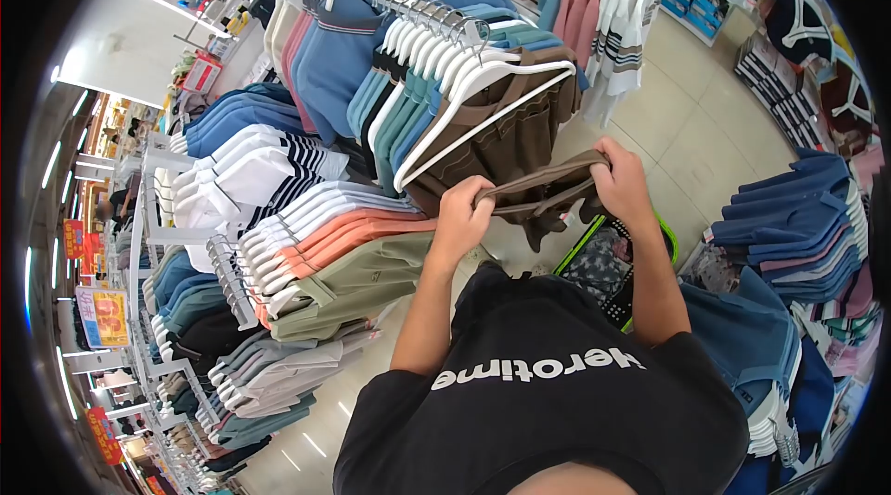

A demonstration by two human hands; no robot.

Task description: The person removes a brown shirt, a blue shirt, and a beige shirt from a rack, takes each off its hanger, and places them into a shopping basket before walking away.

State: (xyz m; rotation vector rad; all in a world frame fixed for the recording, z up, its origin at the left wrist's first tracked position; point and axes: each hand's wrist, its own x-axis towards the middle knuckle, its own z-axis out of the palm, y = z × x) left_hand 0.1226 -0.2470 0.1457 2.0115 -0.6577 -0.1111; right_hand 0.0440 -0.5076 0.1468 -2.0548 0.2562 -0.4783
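Observation:
My left hand (463, 218) and my right hand (621, 181) are both closed on a dark brown garment (543, 184). Its edge is stretched between them like a band, and loose cloth hangs below; its exact kind cannot be told. Just beyond, a white hanger (506, 87) faces me at the end of a rail, with brown cloth (492, 152) around and behind it. That cloth overlaps the held garment in this view. An olive green shirt (357, 277) hangs close to my left wrist. Below my right forearm stands a green-rimmed basket (670, 240) with dark patterned cloth inside.
Rails of shirts on white hangers line the left, including striped white shirts (251, 175) and orange ones (348, 235). Blue shirts (789, 217) hang on the right. Tiled floor (691, 77) runs between the racks, with stacked dark boxes (780, 91) farther right.

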